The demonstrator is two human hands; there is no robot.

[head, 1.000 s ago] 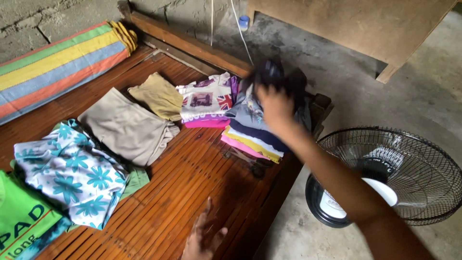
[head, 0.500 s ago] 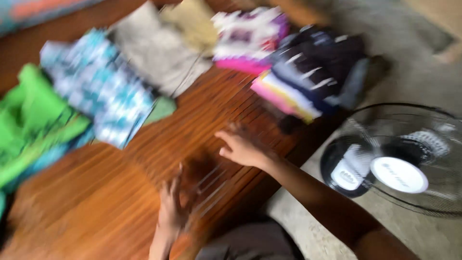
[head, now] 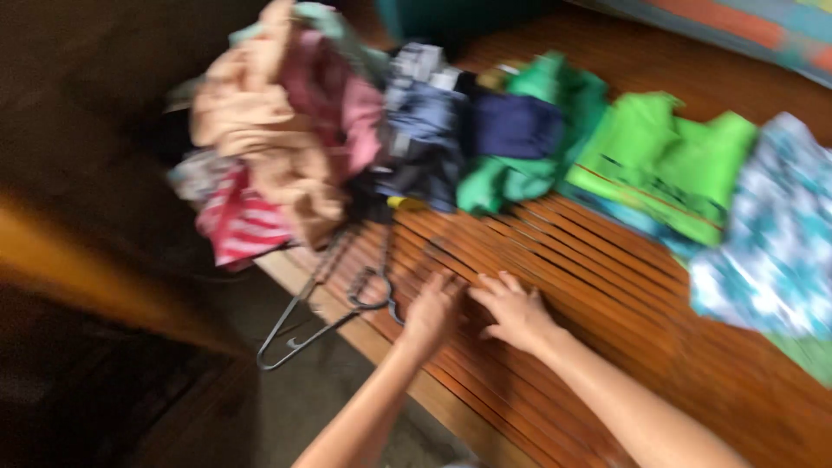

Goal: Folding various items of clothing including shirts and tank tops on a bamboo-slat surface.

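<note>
Resting side by side on the slatted wooden platform [head: 607, 286], left hand [head: 431, 310] and right hand [head: 514, 309] lie open, fingers spread, holding nothing. Wire hangers [head: 325, 303] lie just beside the left hand; heaped clothes [head: 286, 147] sit beyond.

slatted wooden bed [head: 607, 286] | clothes heap [head: 295, 130] | wire hangers [head: 329, 303] | green shirt [head: 667, 165]

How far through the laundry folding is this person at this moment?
Done: folded green garments and a floral piece lie flat on the slatted platform. In hand: nothing; left hand and right hand rest empty beside wire hangers. Left: the unfolded heap.
</note>
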